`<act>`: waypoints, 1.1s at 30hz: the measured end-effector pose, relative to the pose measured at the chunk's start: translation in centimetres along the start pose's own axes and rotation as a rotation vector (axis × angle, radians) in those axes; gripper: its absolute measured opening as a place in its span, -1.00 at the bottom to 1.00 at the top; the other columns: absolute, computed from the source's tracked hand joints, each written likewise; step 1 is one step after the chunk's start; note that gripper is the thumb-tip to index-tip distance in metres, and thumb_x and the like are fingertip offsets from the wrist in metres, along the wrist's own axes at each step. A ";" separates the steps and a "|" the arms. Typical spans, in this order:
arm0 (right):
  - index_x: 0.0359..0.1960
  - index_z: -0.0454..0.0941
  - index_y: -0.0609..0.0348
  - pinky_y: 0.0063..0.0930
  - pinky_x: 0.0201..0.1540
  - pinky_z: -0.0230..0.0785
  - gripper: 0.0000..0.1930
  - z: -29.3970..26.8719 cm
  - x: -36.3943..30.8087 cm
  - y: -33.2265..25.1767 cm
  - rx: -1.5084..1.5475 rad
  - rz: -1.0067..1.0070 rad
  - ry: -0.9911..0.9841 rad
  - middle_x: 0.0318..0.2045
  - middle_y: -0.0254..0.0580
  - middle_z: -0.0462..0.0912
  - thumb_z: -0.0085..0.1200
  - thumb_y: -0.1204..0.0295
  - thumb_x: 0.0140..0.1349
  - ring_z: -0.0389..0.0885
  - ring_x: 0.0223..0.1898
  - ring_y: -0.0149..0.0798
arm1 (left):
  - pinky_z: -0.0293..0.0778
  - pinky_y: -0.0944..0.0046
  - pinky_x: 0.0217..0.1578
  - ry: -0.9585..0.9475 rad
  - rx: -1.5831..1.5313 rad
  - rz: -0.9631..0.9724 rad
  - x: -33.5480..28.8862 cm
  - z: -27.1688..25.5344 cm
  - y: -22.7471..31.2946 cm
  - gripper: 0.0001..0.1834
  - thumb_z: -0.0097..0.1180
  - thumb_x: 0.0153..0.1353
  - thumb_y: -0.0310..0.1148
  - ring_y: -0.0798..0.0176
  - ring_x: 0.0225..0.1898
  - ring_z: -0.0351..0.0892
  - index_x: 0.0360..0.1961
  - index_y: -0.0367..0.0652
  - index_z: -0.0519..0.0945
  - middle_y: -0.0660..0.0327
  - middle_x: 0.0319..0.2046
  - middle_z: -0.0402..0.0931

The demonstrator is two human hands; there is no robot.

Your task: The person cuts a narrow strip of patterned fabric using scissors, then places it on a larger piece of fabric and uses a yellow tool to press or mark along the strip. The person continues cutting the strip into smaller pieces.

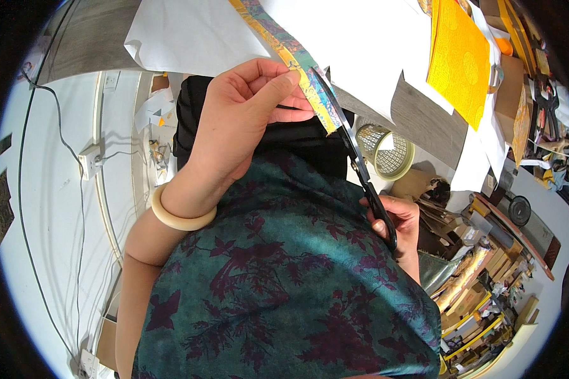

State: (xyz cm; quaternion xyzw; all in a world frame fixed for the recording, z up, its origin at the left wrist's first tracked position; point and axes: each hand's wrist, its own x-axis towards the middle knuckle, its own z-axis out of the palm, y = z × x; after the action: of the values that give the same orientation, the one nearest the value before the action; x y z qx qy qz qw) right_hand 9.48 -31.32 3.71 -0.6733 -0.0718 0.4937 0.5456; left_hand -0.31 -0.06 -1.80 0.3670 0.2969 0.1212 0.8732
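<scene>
Here, black scissors [358,165] slant along the edge of a patterned strip [287,47], close by the fingertips

A person's left hand [240,104] grips the patterned strip in a pinch, thumb pressed on its face, fingers bent behind. The right hand [403,221], below and to the right of those fingers, is closed around the handles of the black scissors

The strip's long axis slants from upper left to lower right: its longer stretch leads up and away from the left fingertips over white sheets [360,38], and its short end sits just to their lower right. The blades point up and left from the right fingers, nearly in line with the strip, overlapping its right margin beside the left fingertips. The left hand is nearer the strip; whether the blades are parted cannot be told

The narrow strip looks like figured fabric, golden yellow down one side, blue and teal down the other. Up and right of the left fingers lies a yellow embossed panel [461,63] with a round motif; down and right of them, a lattice-sided wastebasket [368,137]. Behind them, a smooth cream bangle [177,218] rings the wrist, above a soft-draped, dark teal garment [259,271] printed with maroon leaves
</scene>
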 end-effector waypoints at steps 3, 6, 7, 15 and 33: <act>0.11 0.75 0.40 -0.63 -0.21 0.42 -0.50 0.1 0.0 -0.1 0.000 -0.001 -0.001 -0.30 -0.30 0.76 0.58 0.41 0.16 0.63 -0.30 -0.52 | 0.82 0.23 -0.09 0.007 -0.001 -0.004 0.0 0.0 0.0 -0.83 0.22 0.49 -0.46 0.24 -0.20 0.81 -0.05 -0.39 0.62 0.11 -0.18 0.73; 0.11 0.75 0.40 -0.63 -0.20 0.43 -0.50 0.1 0.0 -0.1 0.000 -0.002 -0.008 -0.29 -0.30 0.77 0.57 0.42 0.15 0.64 -0.29 -0.52 | 0.82 0.23 -0.09 0.006 0.004 -0.007 0.0 0.0 0.1 -0.83 0.22 0.49 -0.46 0.23 -0.20 0.81 -0.05 -0.39 0.62 0.10 -0.18 0.74; 0.11 0.75 0.40 -0.64 -0.20 0.44 -0.50 0.0 0.0 -0.1 -0.004 -0.001 -0.010 -0.28 -0.30 0.78 0.58 0.43 0.15 0.65 -0.28 -0.53 | 0.82 0.23 -0.09 0.008 0.007 -0.004 0.0 0.0 0.1 -0.82 0.22 0.49 -0.46 0.23 -0.20 0.81 -0.04 -0.40 0.62 0.10 -0.18 0.74; 0.11 0.75 0.39 -0.64 -0.22 0.46 -0.52 -0.3 0.1 0.4 -0.035 -0.036 -0.018 -0.25 -0.25 0.81 0.56 0.47 0.16 0.67 -0.30 -0.53 | 0.82 0.24 -0.09 0.100 0.005 0.125 -0.2 0.8 -0.2 -0.88 0.26 0.44 -0.54 0.23 -0.18 0.81 -0.13 -0.38 0.57 0.06 -0.20 0.73; 0.11 0.74 0.42 -0.60 -0.24 0.38 -0.47 0.6 0.7 0.9 0.020 -0.030 -0.007 -0.34 -0.31 0.74 0.56 0.33 0.18 0.59 -0.34 -0.50 | 0.77 0.37 -0.02 0.025 0.149 0.306 -0.2 0.9 -1.6 -0.59 0.30 0.32 -0.71 0.37 -0.13 0.76 0.19 -0.44 0.58 0.09 -0.14 0.73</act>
State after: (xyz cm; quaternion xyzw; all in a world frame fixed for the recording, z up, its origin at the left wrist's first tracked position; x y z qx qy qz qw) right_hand 9.05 -30.84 2.61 -0.6651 -0.0787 0.4885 0.5593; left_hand 0.03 -1.82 -2.36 0.4699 0.2566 0.2351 0.8112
